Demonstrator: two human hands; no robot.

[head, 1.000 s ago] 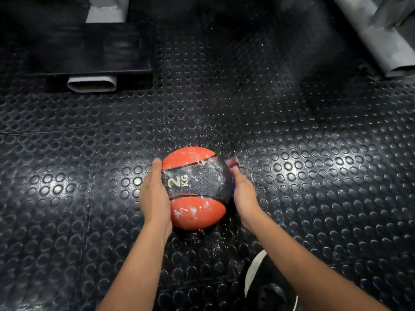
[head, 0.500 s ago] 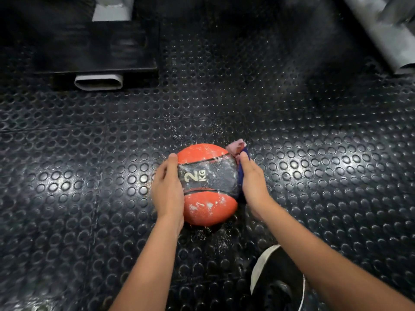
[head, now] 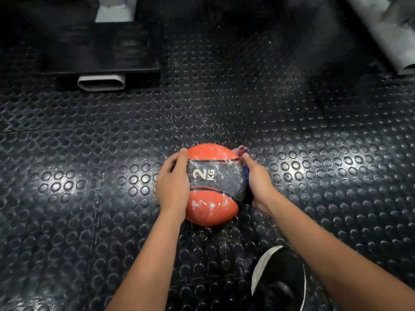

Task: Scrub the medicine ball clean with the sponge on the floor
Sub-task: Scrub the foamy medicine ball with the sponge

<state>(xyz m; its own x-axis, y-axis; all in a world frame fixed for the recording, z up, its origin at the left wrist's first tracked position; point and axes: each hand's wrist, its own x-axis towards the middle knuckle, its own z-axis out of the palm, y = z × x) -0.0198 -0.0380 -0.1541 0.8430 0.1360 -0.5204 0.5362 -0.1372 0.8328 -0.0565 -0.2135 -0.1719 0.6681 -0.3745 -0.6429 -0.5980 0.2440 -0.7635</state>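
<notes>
left hand (head: 173,186) flat against the left side of the medicine ball (head: 212,184), fingers extended over its curve, steadying it; right hand (head: 258,182) against the right side, clamped on the sponge (head: 243,162), blue and pink edges peeking out between palm and ball; ball resting on the floor (head: 314,176), orange with a black band marked "2 kg" in white, smeared with white residue on the near orange panel; wet specks and droplets scattered on the studded black rubber around it; toe of a black shoe (head: 278,279) with a white sole edge near the right forearm; dark equipment base (head: 101,52) with a pale oval tube end (head: 101,82) well beyond, upper left; grey beam (head: 386,34) at upper right.
</notes>
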